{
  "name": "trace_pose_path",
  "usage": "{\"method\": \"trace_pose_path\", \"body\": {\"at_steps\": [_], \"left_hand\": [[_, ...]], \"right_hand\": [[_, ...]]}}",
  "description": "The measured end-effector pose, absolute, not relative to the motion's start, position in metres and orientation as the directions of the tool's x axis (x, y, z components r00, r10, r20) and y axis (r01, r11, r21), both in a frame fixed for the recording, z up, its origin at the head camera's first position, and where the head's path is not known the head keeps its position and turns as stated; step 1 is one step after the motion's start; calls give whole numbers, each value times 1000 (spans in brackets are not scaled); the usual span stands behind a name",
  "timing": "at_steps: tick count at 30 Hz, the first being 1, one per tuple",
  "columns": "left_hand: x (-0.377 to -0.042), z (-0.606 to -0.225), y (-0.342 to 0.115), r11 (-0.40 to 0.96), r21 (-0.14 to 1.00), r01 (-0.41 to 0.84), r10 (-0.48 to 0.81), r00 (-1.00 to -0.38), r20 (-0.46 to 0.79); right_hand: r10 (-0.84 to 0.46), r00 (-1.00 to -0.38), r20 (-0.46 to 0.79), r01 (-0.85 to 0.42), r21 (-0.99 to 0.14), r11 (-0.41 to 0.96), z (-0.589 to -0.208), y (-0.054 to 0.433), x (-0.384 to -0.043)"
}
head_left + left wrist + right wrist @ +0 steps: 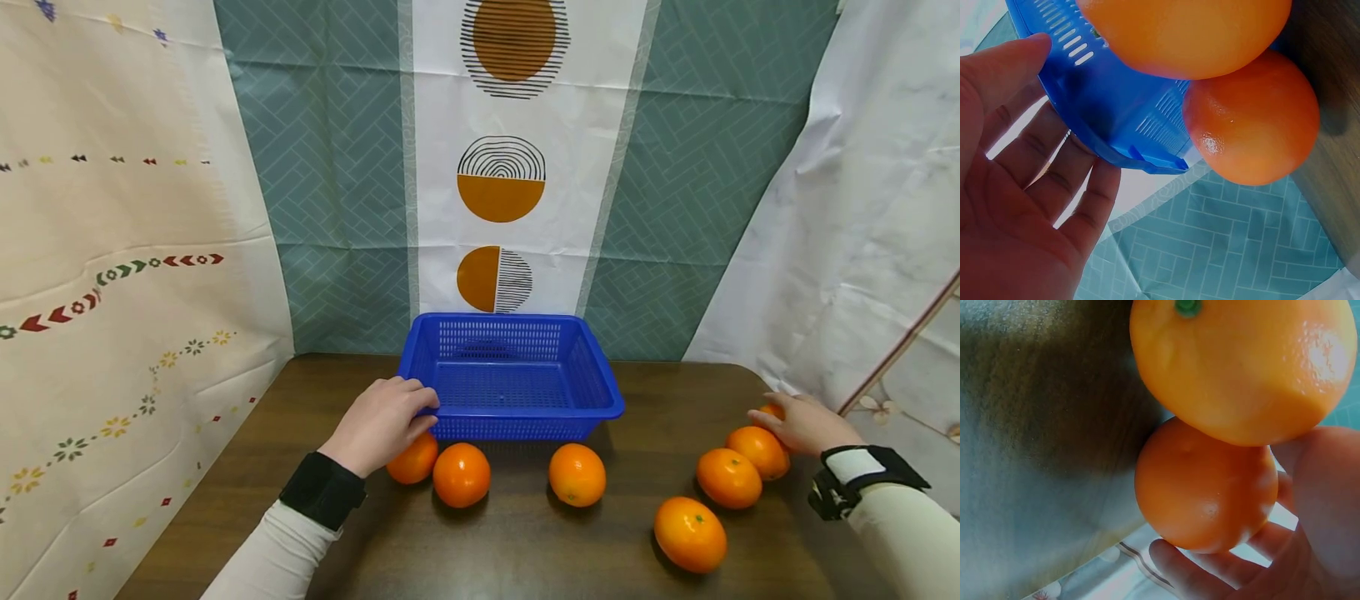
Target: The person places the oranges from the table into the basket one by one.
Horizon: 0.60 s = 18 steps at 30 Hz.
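A blue plastic basket (pixel 510 412) with slotted walls stands at the back middle of the table. My left hand (pixel 386 423) grips its front left corner; in the left wrist view the thumb and fingers (pixel 1102 194) lie along the rim. Under that hand sits an orange (pixel 414 460), with a second orange (pixel 462 475) close beside it. At the far right, my right hand (pixel 806 423) has its fingers curled around the farthest orange (pixel 1207 487), partly hidden in the head view. A neighbouring orange (pixel 759 452) lies right next to it.
One orange (pixel 577 475) sits before the basket's right half. Toward the right lie another orange (pixel 729 478) and a nearer one (pixel 690 534) on the brown wooden table (pixel 525 550). Patterned cloths (pixel 330 167) hang behind and at both sides.
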<state>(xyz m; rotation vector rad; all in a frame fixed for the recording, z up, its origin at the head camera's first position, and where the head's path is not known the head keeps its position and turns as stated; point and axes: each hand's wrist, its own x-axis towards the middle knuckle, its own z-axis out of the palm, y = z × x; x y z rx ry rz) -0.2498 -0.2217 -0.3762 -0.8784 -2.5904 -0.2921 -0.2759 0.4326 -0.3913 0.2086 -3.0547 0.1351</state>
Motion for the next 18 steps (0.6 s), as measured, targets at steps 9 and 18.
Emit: {"method": "trace_pose_path", "body": {"at_steps": [9,18], "left_hand": [[-251,-377,-222,780,72,621,540,-727,424],[-252,-377,-223,784,68,617,538,-729,422]], "right_hand": [[-141,-988,68,-146,-82,986,-391,433,-280],[-135,-990,36,-138,-106,985,-388,437,-285]]}}
